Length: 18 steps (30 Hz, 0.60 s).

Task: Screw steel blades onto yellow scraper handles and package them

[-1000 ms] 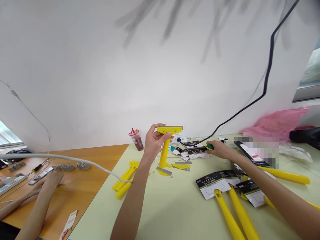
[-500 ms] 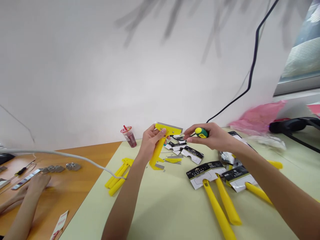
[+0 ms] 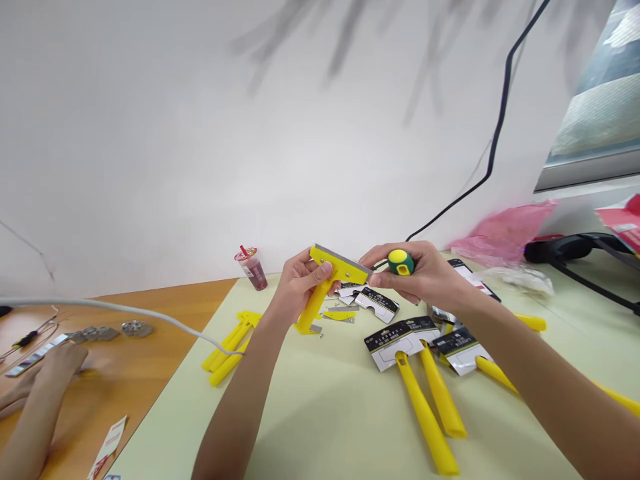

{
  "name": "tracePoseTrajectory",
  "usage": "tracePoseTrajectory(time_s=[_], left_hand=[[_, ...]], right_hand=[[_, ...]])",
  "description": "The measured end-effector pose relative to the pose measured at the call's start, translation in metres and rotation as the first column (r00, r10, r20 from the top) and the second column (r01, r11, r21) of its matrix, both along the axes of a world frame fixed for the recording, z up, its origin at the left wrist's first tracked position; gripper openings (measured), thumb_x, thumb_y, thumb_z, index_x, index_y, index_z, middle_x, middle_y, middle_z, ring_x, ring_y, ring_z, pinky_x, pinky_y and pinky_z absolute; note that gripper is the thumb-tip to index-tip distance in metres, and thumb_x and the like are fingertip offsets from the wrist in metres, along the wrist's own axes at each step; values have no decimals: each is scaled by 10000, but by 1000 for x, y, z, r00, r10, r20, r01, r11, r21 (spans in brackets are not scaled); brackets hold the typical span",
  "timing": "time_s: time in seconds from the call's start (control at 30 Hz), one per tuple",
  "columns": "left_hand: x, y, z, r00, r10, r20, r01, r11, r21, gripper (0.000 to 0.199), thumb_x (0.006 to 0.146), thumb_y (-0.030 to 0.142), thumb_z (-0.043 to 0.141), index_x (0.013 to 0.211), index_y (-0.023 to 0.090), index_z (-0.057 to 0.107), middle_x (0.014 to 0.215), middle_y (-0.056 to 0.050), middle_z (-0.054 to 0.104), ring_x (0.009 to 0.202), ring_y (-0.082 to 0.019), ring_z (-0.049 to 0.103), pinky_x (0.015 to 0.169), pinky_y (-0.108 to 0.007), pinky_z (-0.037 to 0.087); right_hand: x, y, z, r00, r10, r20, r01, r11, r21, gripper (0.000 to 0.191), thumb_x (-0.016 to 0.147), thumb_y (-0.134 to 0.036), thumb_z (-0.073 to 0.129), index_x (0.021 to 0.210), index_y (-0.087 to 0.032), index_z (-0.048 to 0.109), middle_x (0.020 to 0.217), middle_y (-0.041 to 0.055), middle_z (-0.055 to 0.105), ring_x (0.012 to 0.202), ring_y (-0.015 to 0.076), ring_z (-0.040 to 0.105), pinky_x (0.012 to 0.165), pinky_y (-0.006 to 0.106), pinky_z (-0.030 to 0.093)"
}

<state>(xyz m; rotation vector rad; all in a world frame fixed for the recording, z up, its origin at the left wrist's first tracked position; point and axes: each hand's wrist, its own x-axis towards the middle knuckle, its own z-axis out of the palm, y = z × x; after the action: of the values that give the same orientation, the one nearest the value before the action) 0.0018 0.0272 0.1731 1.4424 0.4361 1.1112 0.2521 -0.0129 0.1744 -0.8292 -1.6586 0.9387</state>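
The left hand (image 3: 303,285) has its fingers closed around the head of a yellow plastic scraper (image 3: 344,265), thumb on the front. The scraper is held just above the middle of the bench (image 3: 320,427), its handle slanting down and left. Its head now slopes more steeply toward the right than half a second earlier.

The right hand (image 3: 425,270) is curled shut around a screwdriver (image 3: 400,262), whose green-and-yellow butt faces the camera and whose shaft is hidden. Its fingertips (image 3: 367,280) have closed in and are just beside the scraper's metal blade.

Nearer the front edge, long yellow handles (image 3: 425,413) lie among printed cards (image 3: 393,350). More yellow parts (image 3: 225,350) sit toward the left edge. Beyond, a co-worker's hand (image 3: 55,367) rests on an orange wooden table (image 3: 165,307), and a drink cup (image 3: 253,270) stands at the far edge.
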Motion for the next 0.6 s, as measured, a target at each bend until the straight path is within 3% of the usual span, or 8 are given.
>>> tracePoseTrajectory(time_s=[0.1, 0.27, 0.6], left_hand=[[-2, -4, 1, 1000, -10, -16, 10, 1000, 26, 398, 843, 452, 959, 1017, 173, 734, 866, -59, 764, 641, -141, 667, 607, -277, 535], [-2, -11, 3, 999, 36, -26, -34, 998, 62, 436, 806, 489, 981, 991, 188, 725, 930, -76, 788, 644, -145, 648, 610, -306, 549], [1, -16, 4, 1000, 15, -23, -14, 998, 63, 431, 809, 486, 984, 997, 186, 739, 935, -76, 797, 648, -149, 669, 626, -312, 550]], right_hand=[[0, -4, 0, 1000, 17, 17, -17, 1000, 11, 393, 805, -499, 979, 1073, -226, 890, 899, 57, 824, 441, 64, 422, 378, 276, 296], [-3, -1, -5, 997, 53, -54, -52, 998, 29, 328, 756, -469, 1011, 955, -239, 888, 984, 67, 854, 434, 67, 433, 359, 283, 286], [-5, -6, -4, 1000, -15, -17, 16, 995, 94, 352, 753, -526, 1000, 849, -228, 839, 754, 25, 759, 443, 85, 432, 379, 291, 299]])
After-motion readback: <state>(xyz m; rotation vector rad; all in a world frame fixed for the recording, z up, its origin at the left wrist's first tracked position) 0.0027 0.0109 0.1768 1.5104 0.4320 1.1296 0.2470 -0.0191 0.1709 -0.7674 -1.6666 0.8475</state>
